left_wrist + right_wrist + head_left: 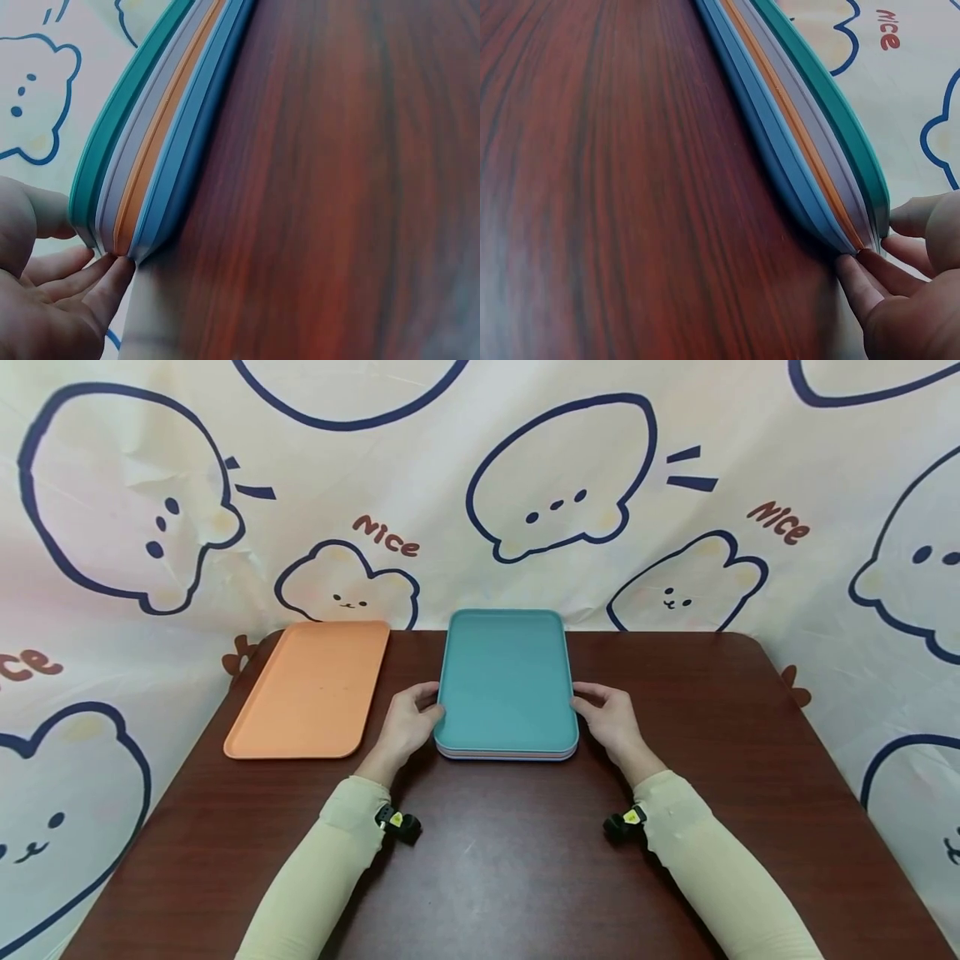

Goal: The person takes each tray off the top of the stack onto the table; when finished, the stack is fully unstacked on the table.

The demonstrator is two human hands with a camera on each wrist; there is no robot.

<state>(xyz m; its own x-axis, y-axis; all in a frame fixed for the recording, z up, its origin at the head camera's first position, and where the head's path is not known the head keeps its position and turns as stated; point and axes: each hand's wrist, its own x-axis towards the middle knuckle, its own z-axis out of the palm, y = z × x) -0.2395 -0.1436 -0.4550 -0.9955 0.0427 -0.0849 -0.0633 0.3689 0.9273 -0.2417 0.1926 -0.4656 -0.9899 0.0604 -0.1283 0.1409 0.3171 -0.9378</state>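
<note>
A stack of trays with a teal tray (pixel 506 685) on top sits in the middle of the table. From the side, in the left wrist view, a lilac tray (pixel 131 157), an orange tray (pixel 154 150) and blue trays (pixel 184 150) show beneath the teal one. My left hand (pixel 408 722) holds the stack's left edge, its thumb at the teal rim and its fingertips lower along the side. On the opposite edge, my right hand (pixel 611 722) grips the stack in the same manner. The right wrist view shows those fingertips (pixel 855 274) against the lower trays.
To the left of the stack, a separate orange tray (pixel 311 693) lies flat on the dark wooden table (pixel 480 868). Behind the table hangs a pale cloth (pixel 442 485) printed with cartoon bears. A small black device is strapped to each wrist.
</note>
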